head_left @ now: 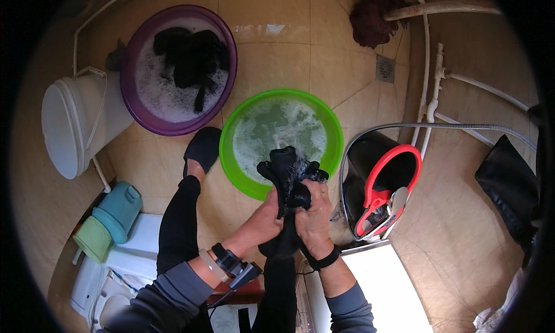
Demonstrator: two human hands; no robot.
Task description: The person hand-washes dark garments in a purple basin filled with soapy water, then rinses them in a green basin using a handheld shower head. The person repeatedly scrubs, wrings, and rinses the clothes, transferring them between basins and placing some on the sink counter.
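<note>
Both my hands grip a wet black cloth (284,177), bunched up over the near rim of a bright green basin (230,174). My left hand (263,220) is closed round its left side, and my right hand (314,214) closes on its right side. Water runs off the cloth, and cloudy, foamy water (283,122) fills the basin. The folds hide what kind of garment it is. Beyond, to the left, a purple basin (230,73) holds suds and a heap of black clothing (193,55).
A white lidded bucket (63,128) lies tilted at left. Teal and green pails (121,208) sit by the white toilet (110,292). At right are a black bucket with a red-rimmed wringer (399,154), a metal hose (451,125), pipes (430,107) and a mop (373,21). A drain (385,69) is in the tiled floor.
</note>
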